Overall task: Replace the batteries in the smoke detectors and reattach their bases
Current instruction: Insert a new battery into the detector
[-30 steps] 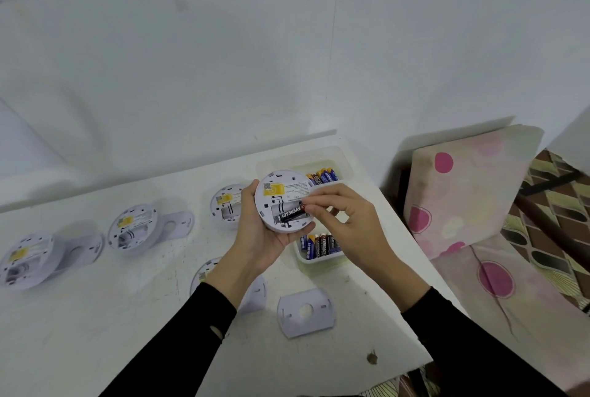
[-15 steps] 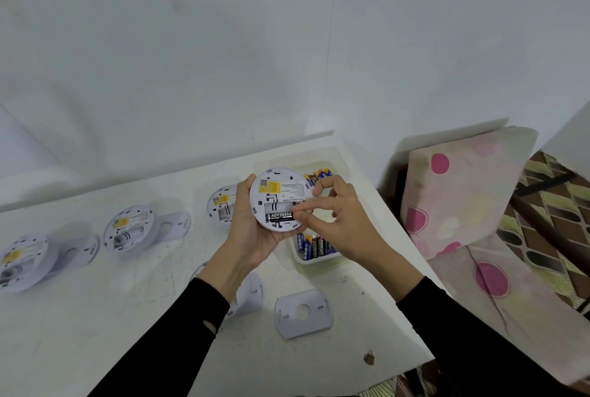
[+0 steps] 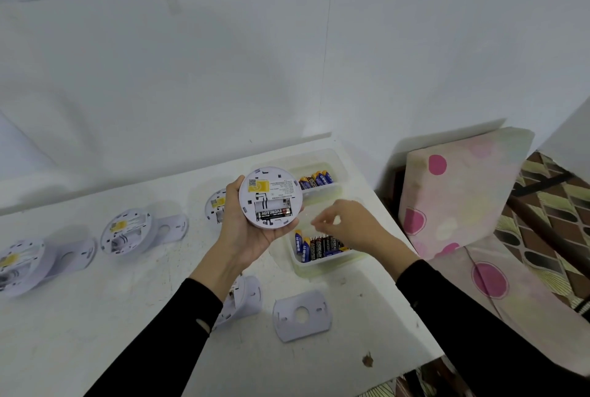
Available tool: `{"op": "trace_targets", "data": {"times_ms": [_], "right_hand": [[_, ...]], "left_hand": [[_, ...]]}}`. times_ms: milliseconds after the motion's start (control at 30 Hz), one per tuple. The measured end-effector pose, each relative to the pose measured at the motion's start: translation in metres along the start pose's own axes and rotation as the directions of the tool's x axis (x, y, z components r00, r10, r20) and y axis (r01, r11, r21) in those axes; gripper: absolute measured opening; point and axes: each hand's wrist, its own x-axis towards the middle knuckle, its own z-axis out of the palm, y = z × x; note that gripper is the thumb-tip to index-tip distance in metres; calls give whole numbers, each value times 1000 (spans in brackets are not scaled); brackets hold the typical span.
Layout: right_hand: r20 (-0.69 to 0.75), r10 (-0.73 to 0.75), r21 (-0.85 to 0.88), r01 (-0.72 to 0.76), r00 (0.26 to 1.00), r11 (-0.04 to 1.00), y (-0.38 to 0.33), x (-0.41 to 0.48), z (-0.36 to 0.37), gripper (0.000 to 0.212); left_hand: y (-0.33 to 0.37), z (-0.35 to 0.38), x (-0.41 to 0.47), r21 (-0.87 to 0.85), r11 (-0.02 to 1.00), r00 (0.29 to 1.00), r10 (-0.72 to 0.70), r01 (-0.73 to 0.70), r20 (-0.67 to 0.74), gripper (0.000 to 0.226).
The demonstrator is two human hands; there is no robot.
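L hand (image 3: 245,237) grips detector (image 3: 270,197) held up over table (image 3: 127,332), back side to cam, one battery (image 3: 275,213) lying in its compartment. R hand (image 3: 351,225) is apart from it, above near tray (image 3: 322,265) of batts, fingers loosely bent & blurred, nothing seen in them. Loose base (image 3: 301,315) lies flat on table toward front edge; other detectors (image 3: 126,230) sit at L.

The left sleeve (image 3: 159,348) is black with a small hole (image 3: 201,324), the right sleeve (image 3: 479,317) plain black.

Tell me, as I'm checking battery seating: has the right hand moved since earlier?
Yes: the right hand left the detector, down-right over the near battery tray.
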Motion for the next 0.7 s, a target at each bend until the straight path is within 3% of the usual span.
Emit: {"op": "trace_targets", "data": {"times_ms": [133, 433, 567, 633, 700], "right_hand": [[105, 36, -261, -7, 994, 965, -3, 9, 13, 24], [164, -12, -312, 63, 986, 948, -10, 6, 13, 22], [105, -54, -73, 62, 993, 995, -5, -4, 7, 16], [-42, -54, 70, 57, 998, 996, -7, -8, 0, 11], [-285, -61, 228, 129, 957, 965, -13, -13, -8, 7]], "left_hand": [[-1, -1, -1, -25, 1000, 1000, 3, -3, 4, 68], [-1, -1, -4, -44, 999, 1000, 5, -4, 20, 66], [0, -4, -3, -45, 999, 1000, 10, -9, 23, 66], [0, -5, -3, -44, 999, 1000, 17, -16, 24, 65], [-1, -6, -2, -44, 999, 1000, 25, -25, 16, 63]]}}
